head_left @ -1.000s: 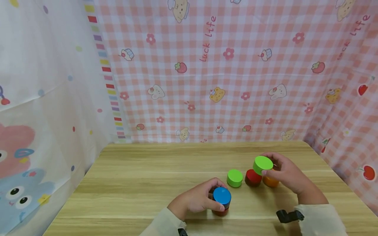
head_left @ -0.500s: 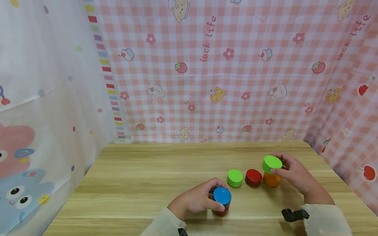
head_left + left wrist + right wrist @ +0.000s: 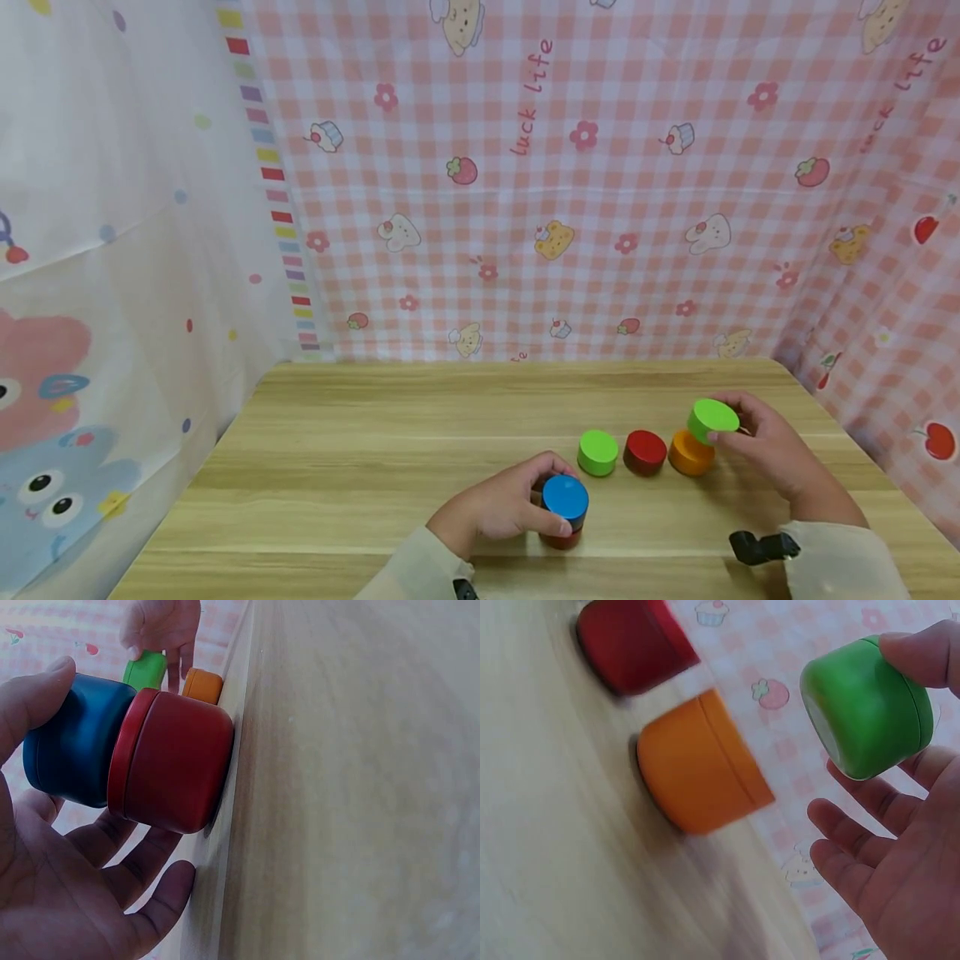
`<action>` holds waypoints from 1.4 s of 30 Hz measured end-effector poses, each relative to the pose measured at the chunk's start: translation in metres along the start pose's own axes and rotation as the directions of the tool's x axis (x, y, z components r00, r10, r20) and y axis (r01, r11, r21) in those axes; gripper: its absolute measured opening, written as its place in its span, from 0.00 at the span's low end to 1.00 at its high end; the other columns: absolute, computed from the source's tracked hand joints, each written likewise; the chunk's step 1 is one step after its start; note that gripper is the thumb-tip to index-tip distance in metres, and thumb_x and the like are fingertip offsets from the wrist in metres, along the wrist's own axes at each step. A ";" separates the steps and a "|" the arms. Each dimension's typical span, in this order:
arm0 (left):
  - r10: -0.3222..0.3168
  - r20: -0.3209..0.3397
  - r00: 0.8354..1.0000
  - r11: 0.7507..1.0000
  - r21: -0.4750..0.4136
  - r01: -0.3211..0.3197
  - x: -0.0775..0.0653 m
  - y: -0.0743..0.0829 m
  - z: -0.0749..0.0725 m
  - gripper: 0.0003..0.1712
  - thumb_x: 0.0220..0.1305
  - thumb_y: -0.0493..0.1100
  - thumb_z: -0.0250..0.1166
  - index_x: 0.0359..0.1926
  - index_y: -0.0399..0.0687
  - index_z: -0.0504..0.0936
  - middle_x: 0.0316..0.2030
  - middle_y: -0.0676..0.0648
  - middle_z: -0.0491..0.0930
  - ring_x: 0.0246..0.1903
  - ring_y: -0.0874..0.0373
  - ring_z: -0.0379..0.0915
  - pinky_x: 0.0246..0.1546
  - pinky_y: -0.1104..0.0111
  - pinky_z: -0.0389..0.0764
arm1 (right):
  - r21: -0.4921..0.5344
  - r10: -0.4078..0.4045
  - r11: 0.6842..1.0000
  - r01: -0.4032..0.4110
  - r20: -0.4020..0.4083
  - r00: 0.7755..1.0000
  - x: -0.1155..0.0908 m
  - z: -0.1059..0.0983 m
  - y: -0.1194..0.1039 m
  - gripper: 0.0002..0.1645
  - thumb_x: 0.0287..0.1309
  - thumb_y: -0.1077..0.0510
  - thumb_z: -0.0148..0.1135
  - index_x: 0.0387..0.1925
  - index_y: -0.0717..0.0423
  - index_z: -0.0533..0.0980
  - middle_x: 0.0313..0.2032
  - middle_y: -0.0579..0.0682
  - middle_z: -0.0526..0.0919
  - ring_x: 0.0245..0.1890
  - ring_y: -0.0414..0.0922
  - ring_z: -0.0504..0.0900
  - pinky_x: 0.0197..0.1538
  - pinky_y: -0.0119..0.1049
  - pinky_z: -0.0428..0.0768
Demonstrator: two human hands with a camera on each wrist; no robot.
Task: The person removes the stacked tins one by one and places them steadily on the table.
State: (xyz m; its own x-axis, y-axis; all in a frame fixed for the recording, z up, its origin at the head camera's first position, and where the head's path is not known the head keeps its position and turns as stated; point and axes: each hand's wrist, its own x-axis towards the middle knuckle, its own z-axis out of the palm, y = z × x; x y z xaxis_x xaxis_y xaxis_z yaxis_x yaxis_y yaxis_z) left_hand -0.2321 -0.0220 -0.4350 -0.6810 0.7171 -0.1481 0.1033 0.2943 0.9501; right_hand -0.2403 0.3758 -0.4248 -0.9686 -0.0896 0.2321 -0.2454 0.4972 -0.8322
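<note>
My left hand (image 3: 501, 502) holds a small round blue tin (image 3: 565, 500) between thumb and fingers. Under it, in the left wrist view, a red tin (image 3: 176, 761) stands on the table with the blue one on top. My right hand (image 3: 776, 454) pinches a bright green tin (image 3: 712, 420) by its sides, tilted and off the table. In the right wrist view, a gap separates this green tin from the orange tin (image 3: 697, 765), which stands on the tabletop.
Left of the orange tin, a second red tin (image 3: 645, 452) and another green tin (image 3: 597, 452) form a row with it on the wooden table (image 3: 390, 433). A pink checked cloth (image 3: 525, 208) hangs behind the table, and a white patterned one (image 3: 150, 250) on the left.
My right hand has carried the green tin rightward, from above the red tin past the orange one, uncovering more of both. My left hand and the blue tin stay in place.
</note>
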 end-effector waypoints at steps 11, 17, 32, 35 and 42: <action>-0.003 0.002 1.000 1.000 -0.003 0.003 0.000 -0.001 0.000 0.25 0.65 0.38 0.75 0.59 0.59 0.76 0.54 0.54 0.79 0.54 0.58 0.75 0.60 0.59 0.77 | 0.002 0.005 1.000 -0.005 -0.053 0.999 -0.008 -0.012 0.014 0.27 0.68 0.65 0.66 0.63 0.70 0.69 0.47 0.26 0.77 0.43 0.31 0.77 0.44 0.23 0.78; -0.006 -0.003 1.000 1.000 0.004 0.006 -0.001 0.000 0.000 0.26 0.65 0.38 0.75 0.59 0.59 0.76 0.55 0.55 0.78 0.54 0.58 0.74 0.61 0.57 0.76 | -0.017 0.063 0.998 -0.064 -0.053 0.997 -0.011 -0.017 0.021 0.28 0.70 0.62 0.66 0.64 0.69 0.68 0.46 0.26 0.76 0.42 0.31 0.77 0.43 0.26 0.78; 0.004 -0.008 1.000 1.000 0.002 -0.004 -0.001 0.001 0.002 0.26 0.65 0.36 0.74 0.59 0.59 0.76 0.54 0.56 0.78 0.53 0.59 0.74 0.60 0.59 0.76 | -0.062 0.201 0.978 -0.202 -0.009 0.979 -0.012 -0.023 0.034 0.36 0.71 0.57 0.66 0.69 0.72 0.63 0.45 0.28 0.75 0.41 0.31 0.76 0.44 0.28 0.76; 0.004 -0.011 1.000 1.000 0.004 -0.004 0.000 0.001 0.002 0.26 0.65 0.36 0.74 0.59 0.59 0.76 0.54 0.56 0.78 0.53 0.59 0.74 0.60 0.60 0.76 | -0.067 0.221 0.973 -0.221 -0.002 0.975 -0.012 -0.023 0.036 0.37 0.71 0.56 0.67 0.70 0.72 0.63 0.45 0.28 0.75 0.42 0.31 0.76 0.44 0.28 0.76; 0.004 -0.007 1.000 1.000 0.001 -0.004 0.001 0.000 0.001 0.26 0.65 0.36 0.74 0.59 0.59 0.76 0.54 0.56 0.78 0.53 0.59 0.75 0.61 0.59 0.76 | -0.067 0.225 0.972 -0.224 0.005 0.974 -0.013 -0.024 0.040 0.37 0.70 0.55 0.67 0.70 0.72 0.63 0.45 0.27 0.75 0.42 0.30 0.76 0.44 0.27 0.76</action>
State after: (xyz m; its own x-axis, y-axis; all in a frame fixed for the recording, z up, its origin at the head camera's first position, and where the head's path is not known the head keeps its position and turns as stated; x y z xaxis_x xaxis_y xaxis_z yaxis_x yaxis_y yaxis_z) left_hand -0.2314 -0.0208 -0.4357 -0.6859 0.7137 -0.1421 0.1068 0.2919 0.9505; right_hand -0.2369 0.4172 -0.4493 -0.9991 0.0206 0.0365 -0.0187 0.5612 -0.8275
